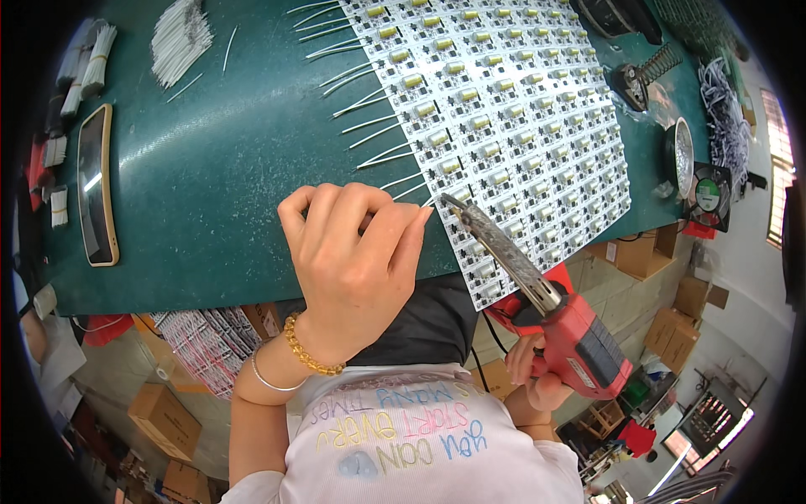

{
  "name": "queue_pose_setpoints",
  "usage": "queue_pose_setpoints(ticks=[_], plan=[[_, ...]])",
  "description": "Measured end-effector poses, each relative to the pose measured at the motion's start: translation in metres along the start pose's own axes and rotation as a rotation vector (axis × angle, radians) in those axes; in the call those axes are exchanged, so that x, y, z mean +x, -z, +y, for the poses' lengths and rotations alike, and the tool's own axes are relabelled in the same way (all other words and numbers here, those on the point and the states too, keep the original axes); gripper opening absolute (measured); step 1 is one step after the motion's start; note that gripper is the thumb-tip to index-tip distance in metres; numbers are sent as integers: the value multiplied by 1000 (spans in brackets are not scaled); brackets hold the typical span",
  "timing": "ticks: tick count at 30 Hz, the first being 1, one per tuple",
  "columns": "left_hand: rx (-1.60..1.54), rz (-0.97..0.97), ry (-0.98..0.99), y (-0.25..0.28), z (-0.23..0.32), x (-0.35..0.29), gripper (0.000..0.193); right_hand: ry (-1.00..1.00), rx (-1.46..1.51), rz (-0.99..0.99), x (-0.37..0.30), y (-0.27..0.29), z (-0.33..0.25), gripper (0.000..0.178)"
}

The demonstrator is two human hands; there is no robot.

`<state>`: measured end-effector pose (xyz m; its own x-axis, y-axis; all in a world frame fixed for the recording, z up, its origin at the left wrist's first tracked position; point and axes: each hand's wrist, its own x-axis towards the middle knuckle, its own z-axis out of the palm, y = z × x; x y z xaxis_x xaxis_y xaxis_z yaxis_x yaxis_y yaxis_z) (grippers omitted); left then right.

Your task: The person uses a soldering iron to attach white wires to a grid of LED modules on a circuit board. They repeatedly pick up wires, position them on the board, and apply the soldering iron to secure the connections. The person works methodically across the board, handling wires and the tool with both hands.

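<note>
Your left hand (348, 244) is closed at the thumb and forefinger, apparently pinching a thin white wire (429, 202) at the left edge of the LED board sheet (525, 105); the other fingers curl loosely. Your right hand (533, 370) wraps the handle of the red soldering gun (550, 300); its grip is partly hidden, so trigger pressure cannot be told. The gun's tip (448, 200) stands at that same edge, just beside your fingertips; whether it touches the pad is too small to tell.

The sheet lies on the green table (210, 193), its near corner overhanging the front edge. Attached wires (367, 128) line the left edge above your hand; the edge below it shows none. The step in hand is judged to be soldering one wire to its pad.

Recommendations: seat the bare wire end flat on the pad before heating. Heat pad and wire together, briefly, and keep the wire motionless until the joint sets. Pinch farther back along the wire, as your fingertips sit close to the heat. Avoid bearing down near the overhang, where the sheet could tip or flex. Match the outward lie of the finished wires, and avoid bridging neighbouring pads.
</note>
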<state>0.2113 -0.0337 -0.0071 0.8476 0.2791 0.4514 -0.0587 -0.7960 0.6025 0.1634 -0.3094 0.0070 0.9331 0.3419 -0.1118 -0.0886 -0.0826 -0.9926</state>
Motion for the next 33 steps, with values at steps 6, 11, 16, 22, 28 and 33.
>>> queue_pose_setpoints(ticks=[6,11,16,22,28,33], plan=[[10,0,-7,-1,2,-1,15,15,46,-19,0,3,1,79],[2,-2,13,2,1,1,15,-188,383,12,-24,12,9,81],[-172,65,100,7,3,-2,16,-40,94,-13,1,-2,-5,83],[-104,-30,27,20,5,0,11,-79,37,-113,2,4,-14,88],[-64,-97,23,6,6,-1,13,-117,-65,-38,-14,6,-8,92],[-21,-81,13,3,2,-2,14,-14,-294,-50,-35,32,24,89]])
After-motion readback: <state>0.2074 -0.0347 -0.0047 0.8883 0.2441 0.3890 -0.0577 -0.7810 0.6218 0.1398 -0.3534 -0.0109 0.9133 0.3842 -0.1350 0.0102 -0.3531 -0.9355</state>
